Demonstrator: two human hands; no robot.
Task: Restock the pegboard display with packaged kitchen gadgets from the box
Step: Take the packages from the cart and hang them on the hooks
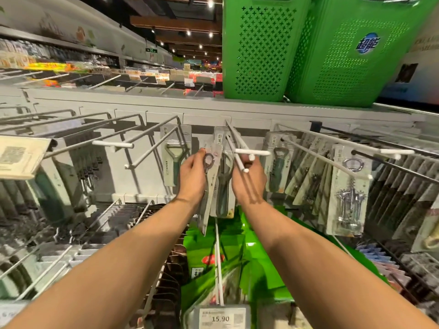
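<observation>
My left hand (192, 176) pinches the top of a long packaged gadget (209, 186), a card with a metal ring-handled tool, held edge-on in front of the pegboard. My right hand (249, 179) curls its fingers around the white-tipped double hook (237, 153) at the centre of the display. Behind the held pack another packaged gadget (222, 176) hangs on that hook. A packaged peeler (174, 155) hangs on the hook to the left. The box is not in view.
Several bare hooks (111, 143) jut out at the left. Packaged bottle openers (279, 167) and corkscrews (349, 195) hang at the right. Green packets (211, 252) and a price tag (222, 318) reading 15.90 sit below. Two green baskets (308, 48) stand on the top shelf.
</observation>
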